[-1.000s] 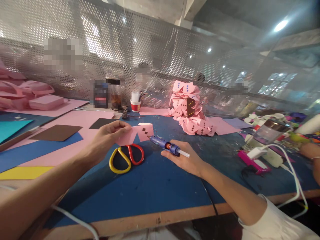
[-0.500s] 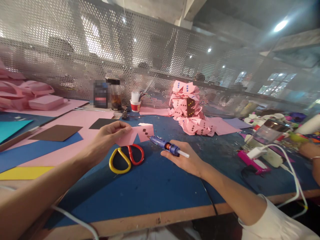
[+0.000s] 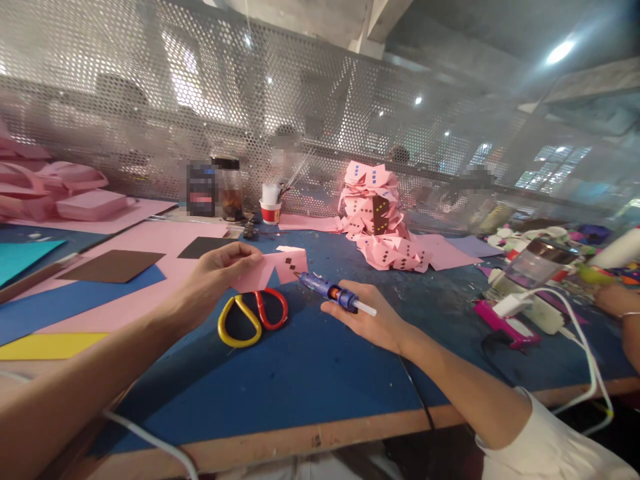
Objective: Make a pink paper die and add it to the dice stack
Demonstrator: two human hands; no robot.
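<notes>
My left hand (image 3: 227,267) pinches a piece of pink paper (image 3: 255,272) with small dark squares on its right end. In my right hand (image 3: 367,310) is a blue hot glue gun (image 3: 320,287), a white glue stick poking out of its back. The gun's nozzle is at the right end of the pink piece; whether it touches I cannot tell. Below the paper, scissors (image 3: 240,323) with one yellow and one red handle lie on the blue table, their blades hidden. Farther back stands a pile of folded pink pieces (image 3: 373,213) with dark and blue squares.
Brown, blue and yellow sheets (image 3: 113,265) lie at left. A lidded jar (image 3: 231,190) and a paper cup (image 3: 271,212) stand by the perforated screen (image 3: 320,120). At right are a magenta power strip (image 3: 505,327), white cables and another person's hand (image 3: 610,300).
Almost nothing differs. Both hands keep their places, and the glue stick's rear end sits very slightly farther left.
</notes>
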